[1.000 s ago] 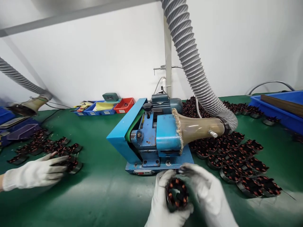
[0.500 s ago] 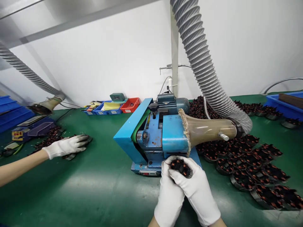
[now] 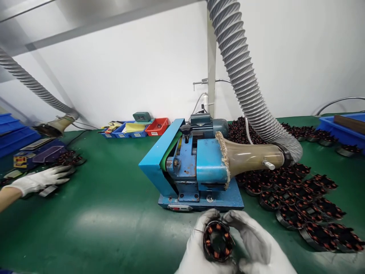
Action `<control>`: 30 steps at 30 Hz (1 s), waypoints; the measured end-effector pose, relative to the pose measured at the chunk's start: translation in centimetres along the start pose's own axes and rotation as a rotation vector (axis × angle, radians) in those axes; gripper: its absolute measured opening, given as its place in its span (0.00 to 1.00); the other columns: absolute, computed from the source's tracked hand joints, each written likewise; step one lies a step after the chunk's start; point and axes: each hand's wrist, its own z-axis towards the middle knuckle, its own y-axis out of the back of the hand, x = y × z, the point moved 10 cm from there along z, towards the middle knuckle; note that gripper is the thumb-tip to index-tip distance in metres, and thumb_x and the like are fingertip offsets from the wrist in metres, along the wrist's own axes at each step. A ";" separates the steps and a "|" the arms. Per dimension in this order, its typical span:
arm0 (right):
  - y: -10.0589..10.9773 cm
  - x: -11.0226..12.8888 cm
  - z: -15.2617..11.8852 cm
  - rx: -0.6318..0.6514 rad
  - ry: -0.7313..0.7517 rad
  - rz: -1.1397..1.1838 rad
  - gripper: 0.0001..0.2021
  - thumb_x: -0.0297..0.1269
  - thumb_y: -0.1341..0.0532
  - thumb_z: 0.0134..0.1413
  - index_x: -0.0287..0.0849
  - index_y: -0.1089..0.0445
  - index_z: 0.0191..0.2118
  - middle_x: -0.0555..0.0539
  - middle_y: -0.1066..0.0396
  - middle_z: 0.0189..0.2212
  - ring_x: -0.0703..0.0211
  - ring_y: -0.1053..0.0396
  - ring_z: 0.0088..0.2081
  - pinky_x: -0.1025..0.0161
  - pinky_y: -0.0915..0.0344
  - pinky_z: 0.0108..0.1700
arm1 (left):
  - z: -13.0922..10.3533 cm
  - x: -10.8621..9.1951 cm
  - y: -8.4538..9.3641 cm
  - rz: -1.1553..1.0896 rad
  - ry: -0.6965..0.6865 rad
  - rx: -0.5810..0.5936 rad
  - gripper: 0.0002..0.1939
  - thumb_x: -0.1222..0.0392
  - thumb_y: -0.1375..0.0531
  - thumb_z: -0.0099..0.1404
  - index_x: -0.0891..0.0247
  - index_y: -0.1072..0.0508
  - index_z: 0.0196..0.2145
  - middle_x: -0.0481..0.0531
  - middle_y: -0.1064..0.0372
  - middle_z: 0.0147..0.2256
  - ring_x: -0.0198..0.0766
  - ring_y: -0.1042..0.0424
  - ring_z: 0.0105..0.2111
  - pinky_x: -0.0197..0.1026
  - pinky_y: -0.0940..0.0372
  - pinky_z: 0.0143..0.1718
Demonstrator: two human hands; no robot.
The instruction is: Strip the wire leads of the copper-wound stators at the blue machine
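My left hand (image 3: 195, 251), in a white glove, grips a round black ring part with copper coils (image 3: 218, 241) near the bottom of the view. The ring faces up, and green shows through its middle. At its right side is my gloved right hand (image 3: 256, 239), fingers curled; its thumb is blurred beside a small dark thing at the lower edge, and what it holds is unclear. Just beyond both hands stands the blue belt grinding machine (image 3: 211, 163), its front base free of the hands.
Many similar coil rings (image 3: 309, 210) cover the right side. A hose (image 3: 242, 68) joins the machine's suction nozzle (image 3: 251, 156). Another person's gloved hand (image 3: 45, 178) lies over parts at the left. Small bins (image 3: 156, 127) stand at the back; a blue crate (image 3: 342, 127) is far right.
Both my hands have moved down, away from the machine, with the ring turned more face-up. My right hand has loosened around it. The other person's hand has shifted left.
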 end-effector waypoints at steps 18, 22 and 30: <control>-0.7 2.5 1.1 0.036 0.051 -0.084 0.12 0.30 0.31 0.33 0.45 0.23 0.32 0.48 0.28 0.29 0.56 0.31 0.30 0.62 0.34 0.31 | -1.6 -0.4 -3.0 -0.399 0.146 0.347 0.31 0.46 0.31 0.43 0.60 0.30 0.44 0.56 0.27 0.39 0.47 0.26 0.38 0.44 0.33 0.36; -2.1 2.3 1.8 0.092 -0.002 -0.030 0.09 0.35 0.31 0.33 0.40 0.30 0.16 0.54 0.37 0.17 0.65 0.41 0.21 0.67 0.41 0.25 | -2.3 -0.2 -3.1 -0.348 0.132 0.401 0.32 0.43 0.33 0.46 0.61 0.31 0.46 0.59 0.28 0.43 0.52 0.28 0.43 0.50 0.34 0.41; -0.2 0.0 1.0 0.019 -0.091 0.388 0.20 0.54 0.35 0.41 0.42 0.38 0.21 0.57 0.45 0.16 0.70 0.50 0.16 0.70 0.52 0.17 | -1.3 0.5 -1.8 -0.371 0.106 0.261 0.32 0.44 0.30 0.41 0.58 0.28 0.43 0.55 0.26 0.36 0.47 0.25 0.32 0.49 0.33 0.38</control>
